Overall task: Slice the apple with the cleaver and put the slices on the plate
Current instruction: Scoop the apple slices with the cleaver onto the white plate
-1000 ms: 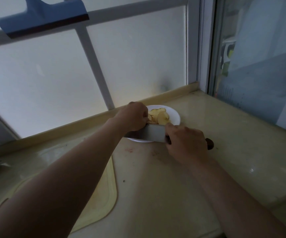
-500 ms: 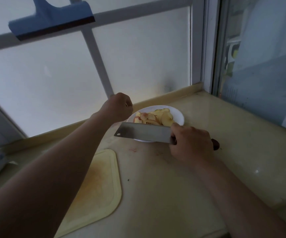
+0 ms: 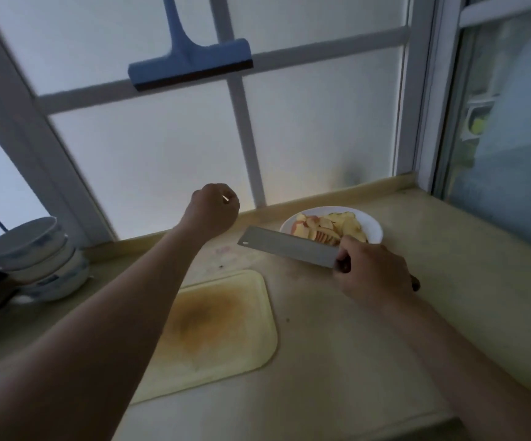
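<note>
The cutting board lies near the front edge of the counter; the plate of apple slices sits at its far edge. The right hand grips the cleaver by its handle, with the blade over the plate's near rim. The left hand hovers with its fingers curled, empty.

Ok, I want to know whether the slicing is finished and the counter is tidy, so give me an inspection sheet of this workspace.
Surface: pale counter, faint reddish marks near the window edge.
Job's things: apple slices piled on the white plate; cleaver blade in front of the plate; cutting board stained, no apple on it.
Clutter: stacked bowls at the far left.
Grips: right hand holds the cleaver's handle; left hand raised, fingers curled, nothing seen in it.
Cables: thin dark line left of the bowls, cannot tell if a cord.
Surroundings: frosted window; blue squeegee on it.
</note>
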Demonstrator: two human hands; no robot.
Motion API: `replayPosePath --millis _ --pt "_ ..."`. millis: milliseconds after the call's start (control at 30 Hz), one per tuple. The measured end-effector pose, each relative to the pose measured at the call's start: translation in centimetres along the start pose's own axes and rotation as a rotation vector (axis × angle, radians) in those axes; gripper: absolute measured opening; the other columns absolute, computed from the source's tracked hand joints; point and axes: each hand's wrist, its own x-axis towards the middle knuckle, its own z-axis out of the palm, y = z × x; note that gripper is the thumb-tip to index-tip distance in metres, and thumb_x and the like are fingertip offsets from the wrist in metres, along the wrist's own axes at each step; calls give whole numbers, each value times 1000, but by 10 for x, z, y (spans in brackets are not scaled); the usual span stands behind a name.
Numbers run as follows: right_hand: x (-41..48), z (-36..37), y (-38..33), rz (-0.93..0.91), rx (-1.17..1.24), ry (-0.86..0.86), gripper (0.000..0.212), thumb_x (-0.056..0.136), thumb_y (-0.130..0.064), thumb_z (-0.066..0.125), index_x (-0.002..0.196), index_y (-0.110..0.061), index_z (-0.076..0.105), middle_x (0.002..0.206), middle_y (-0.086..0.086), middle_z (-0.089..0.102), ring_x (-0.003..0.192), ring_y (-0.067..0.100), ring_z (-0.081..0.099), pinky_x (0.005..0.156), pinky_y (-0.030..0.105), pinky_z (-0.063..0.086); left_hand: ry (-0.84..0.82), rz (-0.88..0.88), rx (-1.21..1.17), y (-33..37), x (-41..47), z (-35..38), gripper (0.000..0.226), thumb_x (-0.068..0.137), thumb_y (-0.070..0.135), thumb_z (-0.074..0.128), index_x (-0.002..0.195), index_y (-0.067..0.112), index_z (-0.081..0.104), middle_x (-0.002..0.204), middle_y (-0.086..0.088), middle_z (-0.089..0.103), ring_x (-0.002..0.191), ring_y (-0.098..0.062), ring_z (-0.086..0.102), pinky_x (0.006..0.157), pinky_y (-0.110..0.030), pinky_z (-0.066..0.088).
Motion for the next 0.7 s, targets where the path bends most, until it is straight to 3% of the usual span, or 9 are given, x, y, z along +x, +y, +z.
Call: replayPosePath --millis 133,200,267,367,533,600,700 --pt "-2 -14 -38 34 172 -151 10 94 -30 69 89 -23 66 84 -7 70 80 18 66 66 32 51 98 -108 -109 -25 -23 -30 20 93 20 52 90 19 72 80 2 68 71 -14 59 55 -21 41" --pt "-4 -19 -56 125 429 -248 12 96 -24 66 88 -16 67 78 3 73 67 20 67 60 36 55 122 -182 -187 -41 -33 -43 19 92 21 53 90 19 72 79 0 70 69 -17 62 59 -23 47" --pt "-10 -16 -73 285 701 -339 14 98 -14 56 87 -8 62 71 12 70 53 22 60 48 31 50 127 -239 -274 -58 -45 -53 16 90 23 55 89 21 71 87 -3 73 77 -25 67 68 -31 55" --pt "-25 0 -92 511 902 -482 14 100 -3 46 87 -6 52 64 18 57 47 22 49 46 28 43 95 -262 -318 -76 -67 -57 13 92 22 57 88 21 70 90 -6 72 81 -26 68 74 -36 58" --pt "-44 21 -105 650 878 -617 12 99 2 48 89 -2 53 68 13 49 46 20 45 47 26 41 -10 -206 -293 -88 -105 -47 17 95 20 61 81 25 68 82 -4 70 82 -28 69 74 -39 58" --pt "-46 24 -106 635 810 -623 8 96 3 46 91 -1 52 69 13 49 47 21 48 49 28 43 -34 -202 -265 -90 -119 -42 13 96 23 61 86 25 69 82 0 70 81 -24 68 64 -30 53" --pt "-45 24 -110 601 706 -618 9 95 2 42 94 0 51 68 13 49 48 23 51 46 28 45 -73 -215 -284 -93 -136 -33 11 96 23 60 100 21 70 89 -1 70 82 -22 69 64 -28 54"
